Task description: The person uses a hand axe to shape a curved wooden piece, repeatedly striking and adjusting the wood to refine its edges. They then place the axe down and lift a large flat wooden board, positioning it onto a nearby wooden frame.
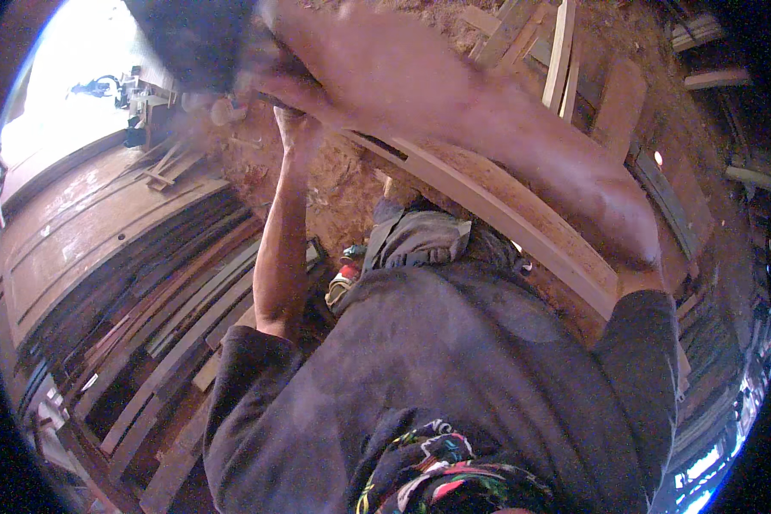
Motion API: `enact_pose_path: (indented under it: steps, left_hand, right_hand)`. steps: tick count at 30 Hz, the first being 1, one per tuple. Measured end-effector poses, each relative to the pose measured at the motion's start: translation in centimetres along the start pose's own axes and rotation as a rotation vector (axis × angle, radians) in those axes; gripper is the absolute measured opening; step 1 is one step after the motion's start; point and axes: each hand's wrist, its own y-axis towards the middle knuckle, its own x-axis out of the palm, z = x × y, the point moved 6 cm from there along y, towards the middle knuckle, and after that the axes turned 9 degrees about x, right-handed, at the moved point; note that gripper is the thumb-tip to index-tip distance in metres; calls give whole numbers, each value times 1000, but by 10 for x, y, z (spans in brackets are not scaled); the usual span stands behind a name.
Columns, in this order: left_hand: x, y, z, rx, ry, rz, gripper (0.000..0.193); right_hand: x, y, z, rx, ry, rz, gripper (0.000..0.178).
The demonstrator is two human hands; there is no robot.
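My right arm reaches across from the right, and my right hand (287, 77) is smeared by motion at the upper left. It looks closed against a large dark blurred object (201, 38), whose kind I cannot make out. Just below it is my left hand (295, 127), arm raised, its fingers mostly hidden behind the right hand and a small dark piece. A long pale wooden beam (522, 227) runs slantwise from near the hands toward my right side. It has a narrow dark slot (379, 147) cut in its face near the far end.
Stacked boards and timber strips (163, 343) fill the left, beside a large wooden panel (81, 231). More wood pieces (561, 56) lean or lie at the upper right. Reddish-brown sawdust or dirt (334, 184) covers the ground. Bright daylight enters at the upper left.
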Motion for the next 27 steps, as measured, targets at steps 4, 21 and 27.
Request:
enact_pose_path:
  steps: [4,21,27]
  left_hand:
    - [-12,-7,3,-33,3,12,20]
    - [-21,-26,15,-80,-37,38,16]
    - [-16,-20,11,-80,-44,23,15]
  right_hand:
    - [13,3,-2,46,-78,-221,41]
    - [-8,1,-42,49,96,-118,41]
    - [34,-13,-15,73,-39,-295,40]
